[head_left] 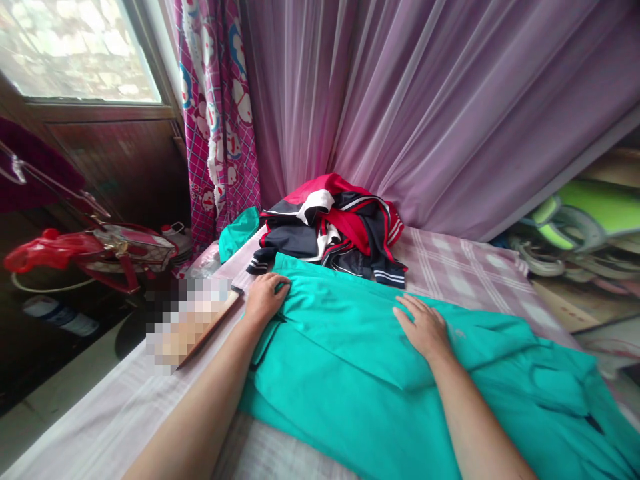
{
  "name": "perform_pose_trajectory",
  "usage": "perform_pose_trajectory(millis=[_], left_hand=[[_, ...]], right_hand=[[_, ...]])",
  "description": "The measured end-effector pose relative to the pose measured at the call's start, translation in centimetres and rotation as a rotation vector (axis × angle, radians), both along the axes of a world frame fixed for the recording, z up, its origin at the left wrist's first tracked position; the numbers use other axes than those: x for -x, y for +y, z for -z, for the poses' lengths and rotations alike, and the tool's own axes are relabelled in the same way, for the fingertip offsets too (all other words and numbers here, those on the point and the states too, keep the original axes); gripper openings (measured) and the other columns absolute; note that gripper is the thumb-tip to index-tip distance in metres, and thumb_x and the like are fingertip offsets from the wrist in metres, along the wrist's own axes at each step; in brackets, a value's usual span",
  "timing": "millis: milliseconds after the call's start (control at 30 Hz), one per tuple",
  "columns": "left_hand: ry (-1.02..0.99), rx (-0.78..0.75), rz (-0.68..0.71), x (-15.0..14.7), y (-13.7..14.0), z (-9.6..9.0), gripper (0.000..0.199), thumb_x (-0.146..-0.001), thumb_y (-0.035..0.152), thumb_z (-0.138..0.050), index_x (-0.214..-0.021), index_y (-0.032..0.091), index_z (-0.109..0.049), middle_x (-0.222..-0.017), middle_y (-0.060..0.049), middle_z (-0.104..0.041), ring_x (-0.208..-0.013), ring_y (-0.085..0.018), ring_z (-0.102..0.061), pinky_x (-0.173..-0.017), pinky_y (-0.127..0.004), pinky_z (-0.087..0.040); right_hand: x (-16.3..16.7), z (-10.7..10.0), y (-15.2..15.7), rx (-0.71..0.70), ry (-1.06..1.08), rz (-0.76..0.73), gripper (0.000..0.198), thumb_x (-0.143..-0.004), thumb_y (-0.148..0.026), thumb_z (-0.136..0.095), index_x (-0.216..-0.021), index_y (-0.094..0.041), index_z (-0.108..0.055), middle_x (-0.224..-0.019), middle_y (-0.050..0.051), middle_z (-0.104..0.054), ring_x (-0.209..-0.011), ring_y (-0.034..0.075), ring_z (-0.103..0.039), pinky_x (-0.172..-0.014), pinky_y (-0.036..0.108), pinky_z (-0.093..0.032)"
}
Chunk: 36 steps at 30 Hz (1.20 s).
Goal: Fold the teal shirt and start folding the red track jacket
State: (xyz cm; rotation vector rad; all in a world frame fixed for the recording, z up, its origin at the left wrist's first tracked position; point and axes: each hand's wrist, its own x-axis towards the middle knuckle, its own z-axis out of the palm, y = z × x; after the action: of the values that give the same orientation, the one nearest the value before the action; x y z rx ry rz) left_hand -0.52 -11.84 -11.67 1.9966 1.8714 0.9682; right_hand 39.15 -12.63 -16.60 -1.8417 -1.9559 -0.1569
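A teal garment [345, 360] lies spread over the bed in front of me, with soft wrinkles and a small pale mark on its chest-like part. My left hand [266, 298] is at its far left edge, fingers curled together over the cloth, gripping it. Resting on the middle of the garment is my right hand [424, 325], with fingers stretched out and thumb apart. Just beyond the cloth sits a heap of red, navy and white striped clothes [333, 227].
A blurred flat object [195, 327] lies on the bed's left side. Plaid bedding [460, 260] covers the bed. Purple net curtains [310, 100] hang behind it. A red-handled bicycle-like object [115, 250] stands at left; shelves with shoes [545, 263] are at right.
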Motion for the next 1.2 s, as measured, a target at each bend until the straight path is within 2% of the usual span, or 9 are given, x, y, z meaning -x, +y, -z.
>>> perform_pose_trajectory(millis=[167,267,333,500,633,767,967,1100,1200], left_hand=[[-0.204,0.027,-0.029,0.0,0.2,-0.2,0.023,-0.086,0.031,-0.056,-0.092,0.025,-0.078,-0.104,-0.005,-0.078,-0.103,-0.025,-0.069,-0.100,-0.039,-0.051],[-0.251,0.045,-0.021,0.5,-0.5,-0.5,0.027,-0.088,0.033,-0.053,-0.099,0.024,-0.076,-0.104,-0.004,-0.078,-0.100,-0.023,-0.071,-0.094,-0.036,-0.054],[-0.276,0.050,-0.005,1.2,-1.5,-0.7,0.029,-0.089,0.035,-0.053,-0.103,0.023,-0.075,-0.106,-0.004,-0.078,-0.101,-0.022,-0.071,-0.096,-0.035,-0.054],[-0.446,0.078,0.098,3.2,-4.3,-0.6,0.031,-0.086,0.042,-0.058,-0.101,0.022,-0.075,-0.106,-0.005,-0.078,-0.103,-0.022,-0.070,-0.100,-0.036,-0.053],[-0.581,0.133,0.113,3.9,-5.3,-0.4,0.035,-0.082,0.049,-0.062,-0.098,0.021,-0.075,-0.106,-0.005,-0.078,-0.103,-0.023,-0.070,-0.100,-0.038,-0.053],[-0.659,0.134,0.125,3.7,-5.5,-0.5,0.039,-0.080,0.054,-0.064,-0.096,0.021,-0.075,-0.105,-0.005,-0.078,-0.103,-0.023,-0.069,-0.100,-0.039,-0.052],[-0.731,0.128,0.114,3.7,-5.6,-0.8,0.037,-0.079,0.054,-0.068,-0.093,0.020,-0.076,-0.102,-0.006,-0.078,-0.101,-0.024,-0.069,-0.099,-0.039,-0.052],[-0.742,0.124,0.113,3.6,-5.6,-0.7,0.036,-0.079,0.053,-0.068,-0.091,0.020,-0.075,-0.100,-0.006,-0.078,-0.100,-0.023,-0.069,-0.098,-0.038,-0.052],[-0.703,0.110,0.092,3.5,-6.1,-1.0,0.037,-0.080,0.053,-0.066,-0.093,0.020,-0.074,-0.099,-0.006,-0.077,-0.098,-0.022,-0.069,-0.095,-0.036,-0.052]], right_hand=[[0.2,-0.7,0.0,0.066,-0.044,0.021,0.040,-0.093,-0.038,-0.043,-0.122,-0.028,-0.070,-0.136,0.008,-0.067,-0.127,0.028,-0.058,-0.107,0.051,-0.041],[0.8,-2.2,-0.7,0.116,-0.081,0.044,0.043,-0.093,-0.035,-0.044,-0.125,-0.024,-0.069,-0.137,0.012,-0.065,-0.127,0.030,-0.058,-0.106,0.053,-0.043],[2.2,-3.6,-1.6,0.068,-0.053,0.004,0.044,-0.093,-0.034,-0.045,-0.127,-0.022,-0.069,-0.137,0.014,-0.064,-0.127,0.031,-0.058,-0.105,0.052,-0.044],[10.9,-7.4,-4.8,-0.099,0.135,-0.450,0.034,-0.096,-0.030,-0.048,-0.119,-0.024,-0.073,-0.125,0.008,-0.072,-0.117,0.024,-0.064,-0.104,0.042,-0.048],[19.1,-8.4,-7.3,-0.039,0.140,-0.795,0.023,-0.093,-0.024,-0.061,-0.112,-0.027,-0.075,-0.119,0.004,-0.074,-0.112,0.022,-0.065,-0.097,0.040,-0.050],[23.1,-8.1,-8.1,0.028,0.108,-0.950,0.021,-0.087,-0.030,-0.074,-0.107,-0.026,-0.076,-0.115,0.004,-0.074,-0.107,0.023,-0.064,-0.090,0.038,-0.050],[24.3,-7.4,-7.6,0.116,0.159,-0.946,0.007,-0.088,-0.024,-0.071,-0.089,-0.025,-0.078,-0.094,0.003,-0.075,-0.086,0.019,-0.066,-0.079,0.033,-0.049],[24.7,-6.3,-7.3,0.181,0.473,-0.804,0.014,-0.089,-0.020,-0.064,-0.084,-0.024,-0.077,-0.086,0.003,-0.076,-0.082,0.017,-0.069,-0.077,0.029,-0.051],[24.5,-5.6,-6.6,0.283,0.728,-0.664,0.014,-0.086,-0.027,-0.063,-0.081,-0.024,-0.076,-0.079,0.002,-0.076,-0.072,0.017,-0.068,-0.069,0.027,-0.052]])
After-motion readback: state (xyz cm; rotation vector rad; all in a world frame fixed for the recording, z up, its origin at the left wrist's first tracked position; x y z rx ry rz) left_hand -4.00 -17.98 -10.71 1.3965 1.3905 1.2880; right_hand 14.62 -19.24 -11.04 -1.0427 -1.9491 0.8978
